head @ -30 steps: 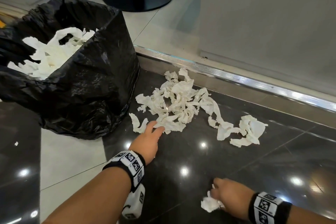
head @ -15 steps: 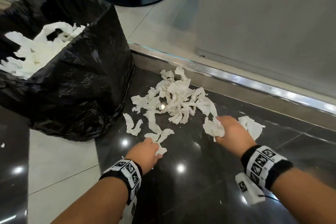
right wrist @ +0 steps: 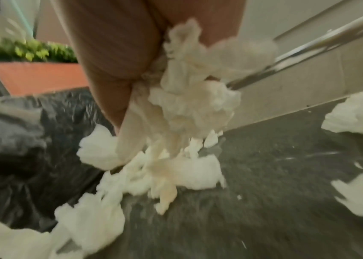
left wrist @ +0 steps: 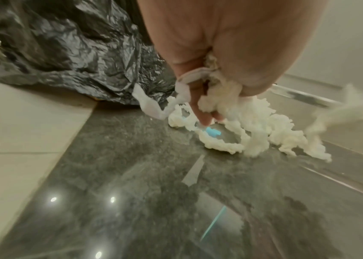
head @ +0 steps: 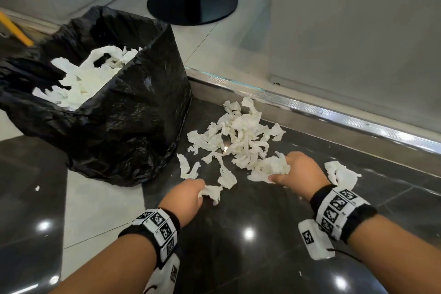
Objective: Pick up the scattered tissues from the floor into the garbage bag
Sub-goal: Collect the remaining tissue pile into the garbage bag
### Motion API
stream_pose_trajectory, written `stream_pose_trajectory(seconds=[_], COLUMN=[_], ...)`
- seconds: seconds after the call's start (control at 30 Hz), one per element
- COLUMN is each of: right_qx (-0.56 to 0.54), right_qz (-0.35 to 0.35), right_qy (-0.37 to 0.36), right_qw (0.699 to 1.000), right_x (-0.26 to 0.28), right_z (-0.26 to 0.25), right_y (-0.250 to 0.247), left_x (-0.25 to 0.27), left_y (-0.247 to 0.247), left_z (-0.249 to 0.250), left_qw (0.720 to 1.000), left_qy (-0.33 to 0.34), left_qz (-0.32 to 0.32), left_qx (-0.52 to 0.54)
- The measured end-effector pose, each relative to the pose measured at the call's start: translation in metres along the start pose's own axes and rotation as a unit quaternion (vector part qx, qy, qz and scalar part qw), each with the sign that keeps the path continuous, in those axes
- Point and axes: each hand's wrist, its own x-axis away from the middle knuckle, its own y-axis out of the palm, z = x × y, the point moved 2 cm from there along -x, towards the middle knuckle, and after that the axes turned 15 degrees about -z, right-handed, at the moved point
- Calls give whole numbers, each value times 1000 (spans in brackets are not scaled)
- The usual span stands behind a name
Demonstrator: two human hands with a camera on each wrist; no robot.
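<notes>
The left hand point(head: 185, 194) curls round a small wad of tissue point(head: 211, 192) low over the dark floor point(head: 250, 258). The right hand point(head: 299, 170) grips a bigger wad point(head: 272, 166) at the near edge of the loose tissues point(head: 241, 136), which lie just right of the bag point(head: 124, 126); more tissue fills the bag.

Only the left wrist view shows a small blue scrap point(left wrist: 213, 131) on the floor under the fingertips point(left wrist: 203, 119). Only the right wrist view shows green plants point(right wrist: 25, 50) above an orange planter point(right wrist: 40, 75). The head view alone shows the black round base point(head: 192, 3) and the wristbands point(head: 157, 229), printed with square black-and-white codes; no readable words show.
</notes>
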Motion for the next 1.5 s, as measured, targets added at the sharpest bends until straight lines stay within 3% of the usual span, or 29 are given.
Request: stream_pose_trajectory(seconds=[0.07,0.2,0.37,0.47,0.6,0.67,0.77,1.1,1.23,1.33,1.5], right_qx=[-52,-151,-120,-106,69,101,86,-90,-146,-169,-84], right_qz=[32,73,126,81,-50,-112,-114,-64,-98,-130,-71], right_qy=[-17,-49,13,95,156,143,123,36,-16,-43,-87], right_qw=[998,985,985,987,984,978,982,993,984,976,990], right_x=[11,32,43,41,15,8,17,24,28,30,2], right_z=[-2,3,38,62,106,117,112,43,12,-6,-22], right_y=[-16,-48,-74,-62,-5,26,47,14,13,19,15], left_x=[1,3,7,7,10,13,14,1,-14,-22,-13], left_y=[-7,-11,-1,2,-1,-4,-5,11,24,38,53], left_z=[0,2,5,9,9,8,5,-8,-10,-14,-18], left_qw=[1000,999,996,987,980,978,980,993,996,991,986], left_qy=[0,-12,-1,-9,-15,-23,-33,-43,-21,-23,-34], left_qz=[12,-33,-80,-126,-136,-134,-137,-97,-82,-127,-161], left_qx=[-3,5,-38,-102,-142,-161,-144,-55,-18,-22,-19])
